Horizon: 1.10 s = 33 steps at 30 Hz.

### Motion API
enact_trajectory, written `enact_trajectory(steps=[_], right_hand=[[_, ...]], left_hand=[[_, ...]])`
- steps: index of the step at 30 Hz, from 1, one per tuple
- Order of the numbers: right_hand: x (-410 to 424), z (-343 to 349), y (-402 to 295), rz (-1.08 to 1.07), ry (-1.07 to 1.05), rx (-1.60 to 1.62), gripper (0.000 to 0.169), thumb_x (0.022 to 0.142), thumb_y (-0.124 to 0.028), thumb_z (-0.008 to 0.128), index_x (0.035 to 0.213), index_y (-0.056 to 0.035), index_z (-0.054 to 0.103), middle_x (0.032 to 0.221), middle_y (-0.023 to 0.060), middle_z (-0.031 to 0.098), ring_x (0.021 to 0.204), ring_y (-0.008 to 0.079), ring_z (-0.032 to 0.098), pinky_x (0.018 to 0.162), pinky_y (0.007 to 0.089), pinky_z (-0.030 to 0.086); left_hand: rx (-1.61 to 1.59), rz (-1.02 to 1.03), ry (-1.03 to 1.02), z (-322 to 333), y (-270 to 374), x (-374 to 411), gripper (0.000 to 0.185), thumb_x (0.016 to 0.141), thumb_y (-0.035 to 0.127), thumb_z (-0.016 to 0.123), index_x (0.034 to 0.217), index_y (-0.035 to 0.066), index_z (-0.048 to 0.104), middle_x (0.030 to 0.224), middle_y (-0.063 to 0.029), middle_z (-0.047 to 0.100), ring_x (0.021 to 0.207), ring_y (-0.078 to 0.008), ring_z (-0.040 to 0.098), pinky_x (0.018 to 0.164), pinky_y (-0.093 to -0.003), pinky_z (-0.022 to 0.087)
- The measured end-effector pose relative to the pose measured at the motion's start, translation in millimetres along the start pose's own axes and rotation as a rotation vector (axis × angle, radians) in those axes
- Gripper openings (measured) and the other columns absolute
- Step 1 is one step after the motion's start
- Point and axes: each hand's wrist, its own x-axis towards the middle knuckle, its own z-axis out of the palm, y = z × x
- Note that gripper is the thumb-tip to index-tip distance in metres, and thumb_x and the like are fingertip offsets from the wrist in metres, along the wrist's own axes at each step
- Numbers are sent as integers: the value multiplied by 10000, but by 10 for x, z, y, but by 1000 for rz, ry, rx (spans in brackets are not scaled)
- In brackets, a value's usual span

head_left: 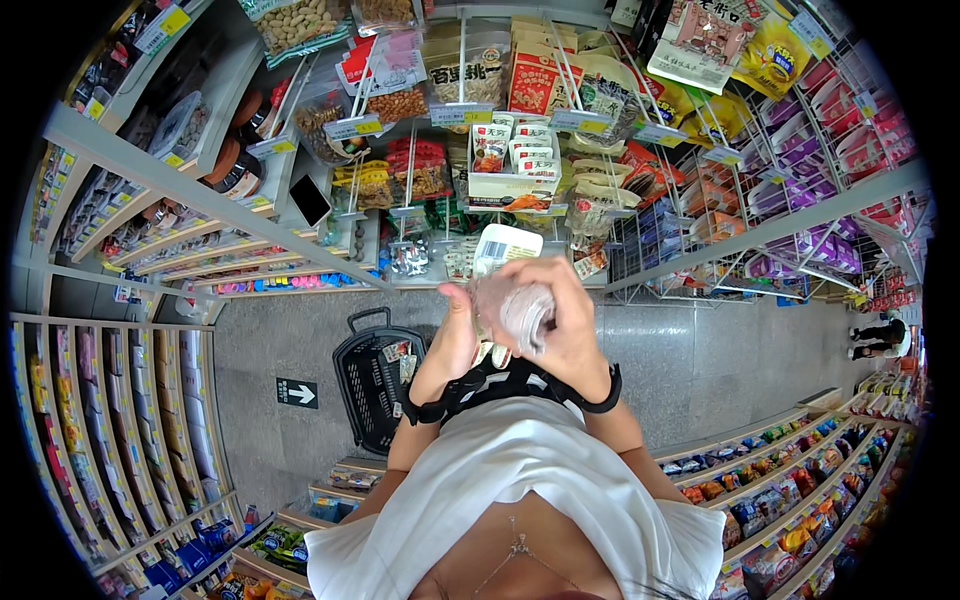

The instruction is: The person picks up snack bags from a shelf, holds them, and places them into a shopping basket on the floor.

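My right hand [562, 319] is closed round a greyish-pink rolled bundle [525, 311], perhaps cloth or plastic; its exact kind cannot be told. My left hand [457, 330] presses against the other side of it, thumb raised. Just beyond the fingers a white plastic pack with a barcode [506, 247] shows, partly covered by the hands; whether it is held cannot be told. Small red and white packets [491, 354] peek out below the hands. On the shelf in front stands an open display box [514, 184] of small snack packets.
A black shopping basket [371, 382] with a few packets stands on the floor at left. A smartphone [310, 200] lies on the left shelf. Bagged snacks hang on hooks ahead, wire racks [720, 225] stand at right. A person [885, 337] is far off at right.
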Motion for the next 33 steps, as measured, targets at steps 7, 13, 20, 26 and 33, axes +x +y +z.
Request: enact_trajectory(steps=[7,13,20,26,33], right_hand=[[59,-60,-19,-51,-81,-9,463,563,-95,805,952,-46,558,973,97,632,844,267,596,708,341,489],[-72,44,-27,-34,-139,143,465,567,-97,818,939,-46,543,959,104,631,866,269,595,740,344,481],[-1,19,32,-15,39,47,523,599,-136,840,988,-63,498,990,119,630,861,246,592,779,347,457],[-50,3,9,-97,-88,38,494,596,-143,843,952,-66,509,976,124,639,843,251,589,753,341,451],[-49,34,-16,-91,18,-28,461,587,-83,796,960,-39,530,985,101,637,836,272,587,726,344,469]], left_hand=[[-17,-94,-111,-118,-25,-39,1090,728,825,92,1396,-19,262,1294,-152,474,1170,-203,493,943,-334,437],[-73,29,246,71,-61,15,1159,689,859,48,1295,-63,401,1130,-148,592,1004,-219,610,832,-321,511],[-213,-41,-230,-166,-58,-20,1037,777,783,56,1338,-34,363,1273,-136,502,1188,-217,492,989,-355,414],[-382,54,-242,-149,-99,30,953,841,725,111,1354,-45,337,1286,-159,498,1201,-242,489,988,-382,423],[-402,15,30,-111,-198,42,836,883,665,258,1337,-30,346,1159,-148,571,1122,-235,537,988,-374,413]])
